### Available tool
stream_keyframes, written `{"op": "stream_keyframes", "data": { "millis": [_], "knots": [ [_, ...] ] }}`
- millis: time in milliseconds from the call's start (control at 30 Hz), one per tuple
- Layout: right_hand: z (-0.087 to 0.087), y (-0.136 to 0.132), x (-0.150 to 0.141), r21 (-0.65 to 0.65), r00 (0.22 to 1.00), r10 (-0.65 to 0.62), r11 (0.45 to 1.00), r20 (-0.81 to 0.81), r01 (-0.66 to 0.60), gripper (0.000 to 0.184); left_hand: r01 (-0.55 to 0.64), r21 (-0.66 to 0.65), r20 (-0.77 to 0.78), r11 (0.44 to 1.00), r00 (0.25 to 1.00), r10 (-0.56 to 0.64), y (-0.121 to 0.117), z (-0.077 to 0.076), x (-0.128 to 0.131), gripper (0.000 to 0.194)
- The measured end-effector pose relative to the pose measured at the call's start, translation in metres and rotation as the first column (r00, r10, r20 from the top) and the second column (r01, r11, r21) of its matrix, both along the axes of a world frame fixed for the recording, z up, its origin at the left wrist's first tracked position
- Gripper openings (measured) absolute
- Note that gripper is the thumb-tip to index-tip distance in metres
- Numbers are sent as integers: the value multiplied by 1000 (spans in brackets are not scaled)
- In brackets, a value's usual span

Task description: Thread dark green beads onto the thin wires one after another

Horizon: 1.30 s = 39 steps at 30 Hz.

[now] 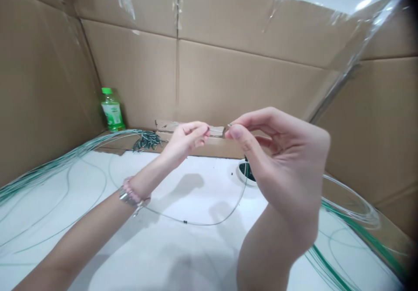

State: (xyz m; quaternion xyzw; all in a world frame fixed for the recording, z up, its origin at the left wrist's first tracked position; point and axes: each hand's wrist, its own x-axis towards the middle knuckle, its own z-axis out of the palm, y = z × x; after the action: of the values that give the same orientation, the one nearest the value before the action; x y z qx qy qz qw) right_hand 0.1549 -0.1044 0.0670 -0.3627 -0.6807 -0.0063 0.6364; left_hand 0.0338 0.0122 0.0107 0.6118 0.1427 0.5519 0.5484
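My left hand (187, 139) is raised over the white table (183, 252), its fingers pinched together on something too small to make out. Close to its right, my right hand (281, 160) pinches the end of a thin wire (209, 223) between thumb and forefinger. The wire hangs down from my right hand in a loop above the table and carries two small dark beads near its lowest point. A small white dish (245, 174) of dark pieces sits on the table just behind my right hand, partly hidden by it.
Cardboard walls (228, 77) enclose the table on three sides. A green bottle (111, 110) stands in the back left corner. Bundled green wires (48, 169) with dark connectors (146, 140) lie at the left; more green wires and clear tubing (352, 208) lie at the right.
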Motion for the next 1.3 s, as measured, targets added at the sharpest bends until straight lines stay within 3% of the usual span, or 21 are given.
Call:
{"op": "stream_keyframes", "data": {
  "millis": [133,233,367,1033,1300],
  "knots": [
    [-6,3,-22,-37,993,-34,999,111,38,9,44,-19,189,999,981,-39,-27,16,-38,19],
    [-12,5,-36,-70,991,1,997,131,9,7,84,32,229,996,969,-89,-43,20,-48,13],
    [-17,6,-46,-75,994,57,996,96,-50,9,72,45,223,996,971,-80,-46,20,-50,16],
    [-18,5,-51,37,993,-20,999,113,16,15,158,68,275,985,946,-171,-49,17,-48,10],
    [-20,11,-54,126,995,-33,992,98,21,17,100,75,327,992,938,-119,-53,15,-44,11]
  ]
}}
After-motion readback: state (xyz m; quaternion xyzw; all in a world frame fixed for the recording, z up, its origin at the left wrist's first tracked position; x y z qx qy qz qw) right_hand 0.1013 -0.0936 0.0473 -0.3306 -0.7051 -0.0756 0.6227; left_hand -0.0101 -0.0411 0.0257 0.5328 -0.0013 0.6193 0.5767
